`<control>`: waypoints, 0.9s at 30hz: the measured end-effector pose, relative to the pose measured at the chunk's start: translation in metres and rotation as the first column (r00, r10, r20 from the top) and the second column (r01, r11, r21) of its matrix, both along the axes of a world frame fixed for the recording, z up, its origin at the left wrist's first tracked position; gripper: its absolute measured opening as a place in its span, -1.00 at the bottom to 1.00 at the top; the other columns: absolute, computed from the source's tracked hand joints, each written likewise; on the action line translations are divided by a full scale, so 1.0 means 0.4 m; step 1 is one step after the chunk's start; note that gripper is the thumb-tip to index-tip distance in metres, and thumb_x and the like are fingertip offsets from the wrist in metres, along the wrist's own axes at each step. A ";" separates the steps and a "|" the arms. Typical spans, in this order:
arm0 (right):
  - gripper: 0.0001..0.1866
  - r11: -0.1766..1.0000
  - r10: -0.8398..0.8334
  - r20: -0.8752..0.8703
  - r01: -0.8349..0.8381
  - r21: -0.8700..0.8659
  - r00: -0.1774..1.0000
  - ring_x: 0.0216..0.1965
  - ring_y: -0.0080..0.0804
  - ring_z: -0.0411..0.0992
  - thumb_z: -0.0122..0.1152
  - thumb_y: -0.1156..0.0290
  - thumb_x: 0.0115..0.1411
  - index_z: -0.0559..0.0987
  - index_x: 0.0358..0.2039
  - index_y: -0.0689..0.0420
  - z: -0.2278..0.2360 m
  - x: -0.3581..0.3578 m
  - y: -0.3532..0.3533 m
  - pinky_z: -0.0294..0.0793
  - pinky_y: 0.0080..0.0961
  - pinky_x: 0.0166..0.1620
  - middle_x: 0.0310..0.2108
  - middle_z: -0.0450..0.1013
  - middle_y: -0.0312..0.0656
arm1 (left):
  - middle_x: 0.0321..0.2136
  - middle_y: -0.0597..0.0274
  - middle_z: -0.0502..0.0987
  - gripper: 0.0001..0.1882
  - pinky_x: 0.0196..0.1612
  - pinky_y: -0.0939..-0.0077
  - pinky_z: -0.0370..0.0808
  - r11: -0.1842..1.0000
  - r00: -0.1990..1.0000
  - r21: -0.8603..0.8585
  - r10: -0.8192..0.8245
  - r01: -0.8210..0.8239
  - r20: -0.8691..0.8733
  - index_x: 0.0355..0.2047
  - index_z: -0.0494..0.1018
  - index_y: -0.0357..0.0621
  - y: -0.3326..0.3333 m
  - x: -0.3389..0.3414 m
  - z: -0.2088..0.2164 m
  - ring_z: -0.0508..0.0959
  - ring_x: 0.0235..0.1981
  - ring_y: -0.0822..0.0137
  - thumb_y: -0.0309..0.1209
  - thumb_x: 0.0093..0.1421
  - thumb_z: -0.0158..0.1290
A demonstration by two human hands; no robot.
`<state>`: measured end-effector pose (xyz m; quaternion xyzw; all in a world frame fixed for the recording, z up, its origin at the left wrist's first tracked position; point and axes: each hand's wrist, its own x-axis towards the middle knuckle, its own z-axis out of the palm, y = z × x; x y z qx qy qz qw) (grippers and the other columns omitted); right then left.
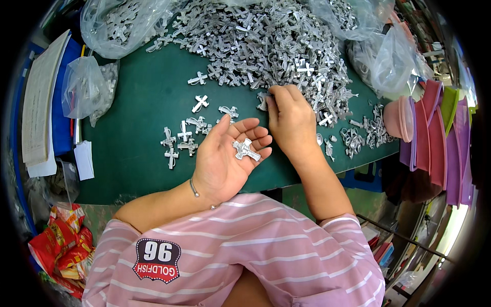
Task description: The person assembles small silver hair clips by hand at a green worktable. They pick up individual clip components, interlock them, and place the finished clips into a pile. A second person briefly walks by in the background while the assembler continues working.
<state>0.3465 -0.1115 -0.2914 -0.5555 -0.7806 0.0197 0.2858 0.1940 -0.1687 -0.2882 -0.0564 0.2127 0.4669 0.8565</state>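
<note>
My left hand (219, 162) lies palm up with its fingers half curled. Across those fingers rests a silver-coloured metal cross (246, 149). At the near edge of a large heap of metal crosses (266, 43), my right hand (294, 118) has thumb and fingers pinched together on a small metal cross (263, 101), which they partly hide. Left of my hands, several loose crosses (184, 131) are spread on the green tabletop (138, 97).
Clear plastic bags with metal pieces (125, 25) stand at the far left, and another bag (387, 59) at the far right. Small metal pieces (353, 141) lie right of my wrist. Coloured plastic bins (429, 133) flank the right edge, papers (43, 102) the left.
</note>
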 end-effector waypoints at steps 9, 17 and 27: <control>-0.91 0.995 0.060 0.071 -0.065 0.079 0.996 -0.42 -0.15 0.38 0.14 0.56 -0.08 0.43 -0.50 0.20 -0.009 -0.008 -0.009 0.43 -0.34 -0.40 -0.48 0.36 -0.13 | -0.20 0.08 0.41 -0.50 -0.01 0.26 0.37 1.000 1.000 0.008 0.004 -0.005 0.017 -0.11 0.34 -0.28 -0.007 -0.001 -0.001 0.43 -0.13 0.19 -0.03 0.29 -0.21; -0.89 0.993 0.064 -0.134 -0.077 -0.094 0.989 -0.41 -0.09 0.42 0.16 0.65 -0.05 0.54 -0.45 0.22 -0.011 0.008 -0.017 0.45 -0.33 -0.36 -0.45 0.41 -0.08 | -0.20 0.11 0.42 -0.51 -0.01 0.29 0.38 0.999 1.000 0.028 0.016 -0.017 0.021 -0.12 0.36 -0.25 -0.008 -0.004 -0.009 0.43 -0.13 0.21 -0.03 0.29 -0.19; -0.80 0.629 -0.495 -0.846 -0.753 -0.192 -0.198 -0.37 -0.42 0.48 0.17 0.59 0.10 0.50 -0.21 0.29 -0.011 0.081 -0.018 0.53 -0.50 -0.33 -0.36 0.50 -0.14 | -0.09 0.01 0.41 -0.47 0.04 0.27 0.36 1.000 1.000 0.018 0.020 -0.019 -0.004 -0.05 0.32 -0.29 -0.007 -0.003 0.004 0.41 -0.02 0.15 -0.01 0.29 -0.22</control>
